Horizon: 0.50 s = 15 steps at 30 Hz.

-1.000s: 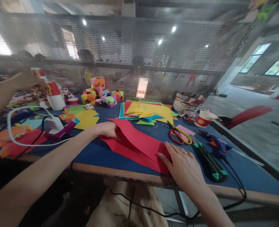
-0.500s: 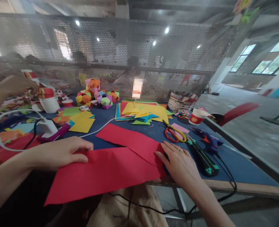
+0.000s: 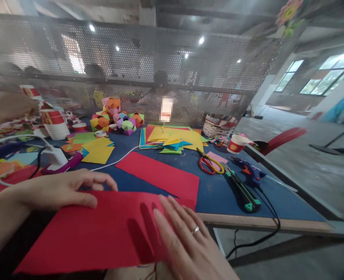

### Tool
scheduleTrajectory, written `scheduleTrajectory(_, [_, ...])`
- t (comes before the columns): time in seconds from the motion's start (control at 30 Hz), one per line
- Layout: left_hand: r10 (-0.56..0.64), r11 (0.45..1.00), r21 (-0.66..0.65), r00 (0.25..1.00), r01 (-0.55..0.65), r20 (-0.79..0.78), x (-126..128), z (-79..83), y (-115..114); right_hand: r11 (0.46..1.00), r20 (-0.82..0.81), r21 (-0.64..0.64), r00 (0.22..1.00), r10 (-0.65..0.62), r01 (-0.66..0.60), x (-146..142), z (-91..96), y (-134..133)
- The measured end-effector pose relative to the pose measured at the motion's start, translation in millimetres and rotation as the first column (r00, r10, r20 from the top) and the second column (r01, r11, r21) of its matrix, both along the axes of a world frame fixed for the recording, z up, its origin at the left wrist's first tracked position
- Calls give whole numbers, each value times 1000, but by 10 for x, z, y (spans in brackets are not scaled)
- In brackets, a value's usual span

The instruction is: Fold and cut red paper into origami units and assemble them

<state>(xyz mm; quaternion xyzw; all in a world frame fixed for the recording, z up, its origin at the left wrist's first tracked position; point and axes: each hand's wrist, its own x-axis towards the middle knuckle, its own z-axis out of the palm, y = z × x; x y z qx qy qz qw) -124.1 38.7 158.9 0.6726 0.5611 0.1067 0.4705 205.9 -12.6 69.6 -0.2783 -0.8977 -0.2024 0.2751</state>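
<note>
A large sheet of red paper (image 3: 93, 233) spans the table's front edge and hangs toward my lap. My left hand (image 3: 64, 188) grips its upper left edge, thumb on top and fingers behind. Over the sheet's right end, my right hand (image 3: 186, 237) lies with fingers stretched out, a ring on one of them; their shadows fall on the paper. Just beyond, a red paper strip (image 3: 160, 173) rests flat on the blue tabletop, its near right end partly under or against the sheet.
Scissors (image 3: 209, 165), a green-black utility knife (image 3: 242, 190) and a corded glue gun (image 3: 252, 171) lie right. Coloured paper (image 3: 174, 136), folded paper balls (image 3: 116, 116) and stacked cups (image 3: 55, 124) stand behind. A power strip (image 3: 62, 163) lies left. Another person's hand (image 3: 13, 107) reaches in.
My right hand has left the strip's right end and come nearer, onto the large sheet. The sheet has come lower and closer to me. The strip stays on the table.
</note>
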Motion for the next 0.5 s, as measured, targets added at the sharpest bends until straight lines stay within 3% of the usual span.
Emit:
scheduleTrajectory(0.17, [-106,992,-41,967,119,230,271,49,330,992,20,-86,995,-96,98,-109,-100,20])
scheduleTrajectory(0.33, [-131,990,-1,907,144,400,402,111,559,983,-119,-91,978,-170,160,116,83,249])
scheduleTrajectory(0.4, [-76,995,-9,791,102,607,445,137,668,981,-215,-150,965,-152,122,200,228,268])
scheduleTrajectory(0.5, [41,999,-34,497,-23,867,563,139,888,941,-426,-337,893,-144,-9,242,469,266])
